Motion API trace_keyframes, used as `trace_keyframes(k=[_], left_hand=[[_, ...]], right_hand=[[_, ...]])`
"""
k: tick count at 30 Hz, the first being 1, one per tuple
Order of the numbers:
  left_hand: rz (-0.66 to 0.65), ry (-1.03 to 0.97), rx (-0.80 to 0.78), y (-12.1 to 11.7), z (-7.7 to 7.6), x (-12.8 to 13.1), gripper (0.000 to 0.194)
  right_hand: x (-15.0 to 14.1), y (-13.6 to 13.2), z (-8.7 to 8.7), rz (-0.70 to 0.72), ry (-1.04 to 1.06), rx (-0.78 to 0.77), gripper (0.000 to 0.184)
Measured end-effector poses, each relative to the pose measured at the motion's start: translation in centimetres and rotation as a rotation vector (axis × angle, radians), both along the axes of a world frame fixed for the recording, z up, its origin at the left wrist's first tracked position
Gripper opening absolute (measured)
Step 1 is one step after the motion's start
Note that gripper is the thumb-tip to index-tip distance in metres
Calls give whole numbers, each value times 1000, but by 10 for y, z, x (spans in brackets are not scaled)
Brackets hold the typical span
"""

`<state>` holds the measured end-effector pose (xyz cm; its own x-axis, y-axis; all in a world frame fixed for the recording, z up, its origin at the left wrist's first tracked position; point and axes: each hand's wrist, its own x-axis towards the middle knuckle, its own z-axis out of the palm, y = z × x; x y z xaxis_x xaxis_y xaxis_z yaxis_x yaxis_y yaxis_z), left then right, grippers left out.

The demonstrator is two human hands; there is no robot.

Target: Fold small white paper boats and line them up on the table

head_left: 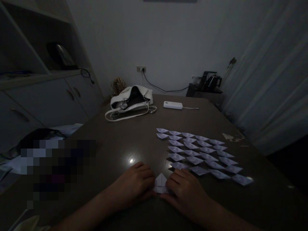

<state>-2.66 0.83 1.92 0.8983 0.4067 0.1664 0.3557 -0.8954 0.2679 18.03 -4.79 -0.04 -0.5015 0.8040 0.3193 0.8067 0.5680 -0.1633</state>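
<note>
A small white folded paper piece (160,183) lies on the dark table (115,144) near its front edge, pointing upward. My left hand (134,185) presses on its left side with curled fingers. My right hand (185,191) holds its right side, fingers bent onto the paper. Just beyond my right hand, several finished folded paper boats (201,155) lie in neat rows.
A white handbag (131,101) sits at the table's far side with a white power bank (173,105) and its cable beside it. Cabinets and shelves stand at the left, curtains at the right. A blurred patch covers the left near edge.
</note>
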Motion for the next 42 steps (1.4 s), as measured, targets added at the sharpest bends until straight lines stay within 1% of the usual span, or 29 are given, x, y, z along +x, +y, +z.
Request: trace_keyframes(k=[4, 6, 8, 10, 13, 17, 22, 25, 27, 30, 33, 35, 38, 42], left_hand=[[-6, -40, 23, -1, 0, 1, 18], [-16, -49, 31, -2, 1, 1, 20], [-24, -33, 29, -3, 1, 2, 21], [-17, 2, 19, -4, 2, 2, 20], [1, 39, 11, -4, 2, 3, 17], [2, 32, 14, -5, 2, 3, 15], [3, 49, 7, -4, 3, 4, 16], [3, 53, 2, -4, 4, 4, 22], [-7, 64, 11, -4, 4, 3, 25], [-20, 76, 26, -5, 7, 3, 23], [-58, 92, -2, -6, 11, 2, 20], [-98, 106, -27, -6, 14, 2, 18], [-125, 111, -37, -6, 16, 2, 17], [-123, 114, -37, -6, 16, 2, 18]], right_hand=[[0, -1, 0, 0, -8, 0, 20], [-1, -2, -1, 0, -6, 6, 25], [-2, -3, -2, -8, -7, 15, 30], [-3, -3, -3, -12, -18, 26, 31], [-4, -2, -1, -4, -41, 41, 25], [-5, -2, 5, -5, -78, 33, 11], [-5, -6, 8, -42, -114, 51, 13], [-5, -7, 8, -35, -123, 74, 12], [-5, -7, 8, -23, -125, 85, 12], [-3, -3, 7, -40, -109, 88, 16], [-1, 3, 7, -85, -109, 134, 21], [0, 7, 5, -99, -92, 173, 21], [0, 9, 3, -80, -68, 214, 20], [-1, 11, 0, -26, -68, 235, 22]])
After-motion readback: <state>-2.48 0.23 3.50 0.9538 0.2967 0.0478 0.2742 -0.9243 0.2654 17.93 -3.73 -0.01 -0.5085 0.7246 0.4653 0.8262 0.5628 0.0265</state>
